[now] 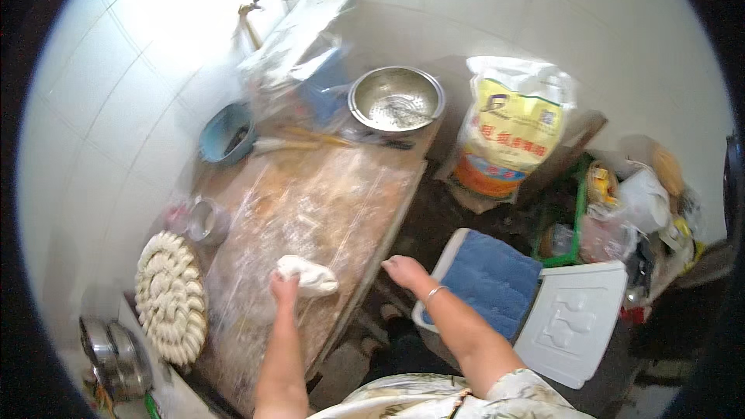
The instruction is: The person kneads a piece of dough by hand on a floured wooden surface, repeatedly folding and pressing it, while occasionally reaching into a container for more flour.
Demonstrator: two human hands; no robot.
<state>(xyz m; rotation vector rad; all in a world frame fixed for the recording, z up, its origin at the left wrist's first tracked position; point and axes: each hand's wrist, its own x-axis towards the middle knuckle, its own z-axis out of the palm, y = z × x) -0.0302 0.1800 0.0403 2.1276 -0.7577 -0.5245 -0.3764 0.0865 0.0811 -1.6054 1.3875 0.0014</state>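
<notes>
dough (313,277) points right, long axis nearly sideways

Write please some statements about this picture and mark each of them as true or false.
1. The left hand holds the white dough. True.
2. The right hand also holds it. False: this hand is apart from the dough, near the table's right edge.
3. The metal bowl stands at the table's far end. True.
4. The shaped dough pieces lie right of the white dough. False: they lie left of it.
5. The bracelet is on the right arm. True.
</notes>
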